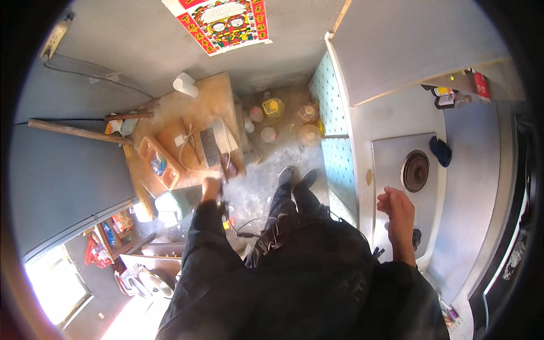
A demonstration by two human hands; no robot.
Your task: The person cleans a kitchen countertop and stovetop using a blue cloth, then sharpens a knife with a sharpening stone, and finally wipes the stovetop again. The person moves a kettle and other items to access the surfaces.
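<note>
My left hand (211,188) is at the front edge of a wooden table (210,95). Its fingers are curled around a slim dark object (222,197), too blurred to name. Close by on the table lie a dark textured rectangular object (208,148), a pale cable (182,158) and a purplish item (230,165). My right hand (398,212) hangs above the counter on the other side, fingers loosely bent, with nothing visible in it. Near it, a round coil-patterned burner (415,171) is set in a metal cooktop (386,165). A dark cloth-like item (440,151) sits beyond the burner.
An orange plastic basket (146,148) holding a blue packet and a white roll (185,85) stand on the table. A wooden pole (80,130) juts out leftward. Several plastic jugs, including a yellow-capped one (273,108), are on the floor. Bottles (451,101) line the counter's back.
</note>
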